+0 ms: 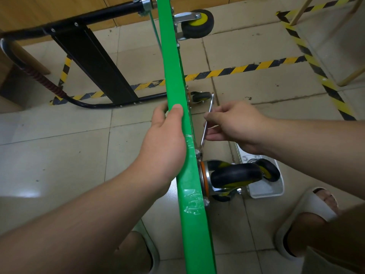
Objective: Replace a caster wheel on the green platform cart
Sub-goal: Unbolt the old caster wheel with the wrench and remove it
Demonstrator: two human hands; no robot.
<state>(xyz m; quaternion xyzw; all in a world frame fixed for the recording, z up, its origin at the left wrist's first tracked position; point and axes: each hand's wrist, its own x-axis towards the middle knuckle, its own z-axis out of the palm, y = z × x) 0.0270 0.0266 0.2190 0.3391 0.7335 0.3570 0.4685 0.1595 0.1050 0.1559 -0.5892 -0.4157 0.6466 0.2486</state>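
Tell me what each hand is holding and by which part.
The left hand grips the top edge of the green platform cart deck, which is tipped on its side. The right hand pinches the slim silver metal wrench around mid-shaft.

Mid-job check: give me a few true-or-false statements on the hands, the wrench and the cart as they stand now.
The cart stands on its edge. True.
The left hand holds the wrench. False: it grips the cart's edge; the right hand holds the wrench.
The wrench's lower end sits at a fastener beside the near caster. True.
The white tray lies on the handle side of the deck. False: it lies on the wheel side, by the near caster.
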